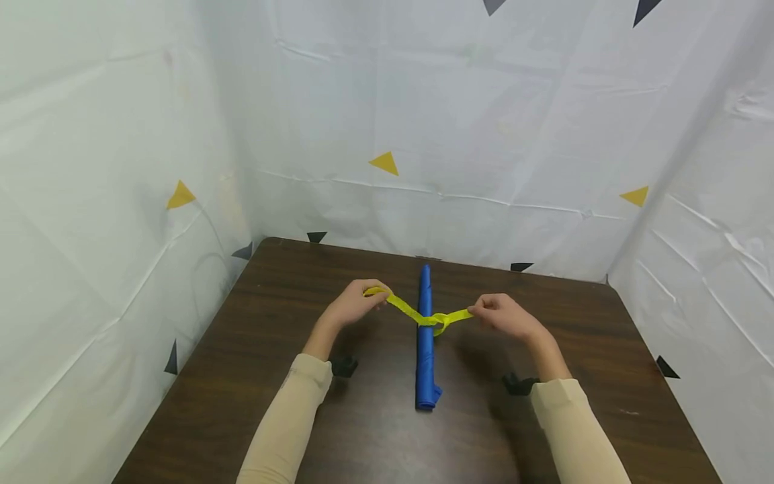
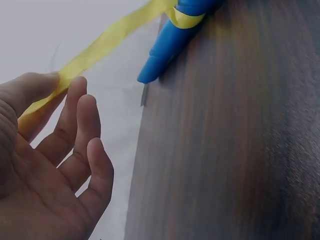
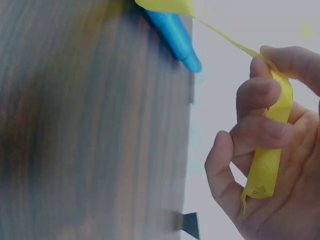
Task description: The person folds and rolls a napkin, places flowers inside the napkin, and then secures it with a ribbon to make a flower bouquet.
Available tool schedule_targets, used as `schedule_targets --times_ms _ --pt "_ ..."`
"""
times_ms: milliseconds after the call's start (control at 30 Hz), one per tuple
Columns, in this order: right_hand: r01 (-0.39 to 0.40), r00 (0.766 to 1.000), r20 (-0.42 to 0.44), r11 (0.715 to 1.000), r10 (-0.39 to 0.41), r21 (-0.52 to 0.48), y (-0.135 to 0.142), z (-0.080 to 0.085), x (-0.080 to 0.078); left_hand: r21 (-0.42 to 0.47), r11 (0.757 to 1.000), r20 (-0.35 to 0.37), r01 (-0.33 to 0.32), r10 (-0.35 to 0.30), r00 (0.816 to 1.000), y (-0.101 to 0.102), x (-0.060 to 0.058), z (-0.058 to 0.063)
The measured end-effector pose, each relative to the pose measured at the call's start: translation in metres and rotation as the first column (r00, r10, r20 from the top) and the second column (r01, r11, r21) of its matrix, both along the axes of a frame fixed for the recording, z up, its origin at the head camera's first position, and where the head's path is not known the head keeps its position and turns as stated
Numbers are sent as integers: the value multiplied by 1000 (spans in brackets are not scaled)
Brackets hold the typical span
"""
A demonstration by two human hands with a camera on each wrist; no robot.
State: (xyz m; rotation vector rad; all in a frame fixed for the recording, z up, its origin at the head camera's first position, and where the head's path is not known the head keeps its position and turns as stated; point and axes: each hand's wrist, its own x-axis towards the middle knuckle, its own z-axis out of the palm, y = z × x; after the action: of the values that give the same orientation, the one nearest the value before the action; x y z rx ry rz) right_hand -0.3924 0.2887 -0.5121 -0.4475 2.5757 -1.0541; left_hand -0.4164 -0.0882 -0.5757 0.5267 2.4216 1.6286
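A rolled blue cloth [image 1: 426, 363] lies lengthwise on the dark wooden table. Around its middle runs a yellow ribbon [image 1: 404, 308], crossed into a loose knot or loop on the roll's right side. My left hand [image 1: 355, 302] pinches one ribbon end between thumb and index finger, the other fingers loosely bent in the left wrist view. On the other side my right hand [image 1: 503, 314] pinches the opposite end, and its tail [image 3: 265, 170] hangs down across the palm. Both lengths stretch up and outward from the blue roll.
The wooden table [image 1: 375, 444] is bordered by white sheeting [image 1: 423, 101] at the back and both sides, marked with yellow and black triangles. A black wrist device [image 1: 345, 366] shows by the left wrist, another [image 1: 519, 384] by the right.
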Motion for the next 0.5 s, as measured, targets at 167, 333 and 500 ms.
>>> schedule_targets --times_ms 167,333,500 --pt "24 999 -32 999 -22 43 4 11 0 -25 999 -9 -21 21 1000 -12 4 -1" --pt "35 997 -67 998 -32 44 13 21 1 -43 997 -18 -61 60 998 -26 4 -2" --pt "63 995 -77 997 -60 45 20 27 3 -81 993 -26 -91 89 996 -39 5 -4"
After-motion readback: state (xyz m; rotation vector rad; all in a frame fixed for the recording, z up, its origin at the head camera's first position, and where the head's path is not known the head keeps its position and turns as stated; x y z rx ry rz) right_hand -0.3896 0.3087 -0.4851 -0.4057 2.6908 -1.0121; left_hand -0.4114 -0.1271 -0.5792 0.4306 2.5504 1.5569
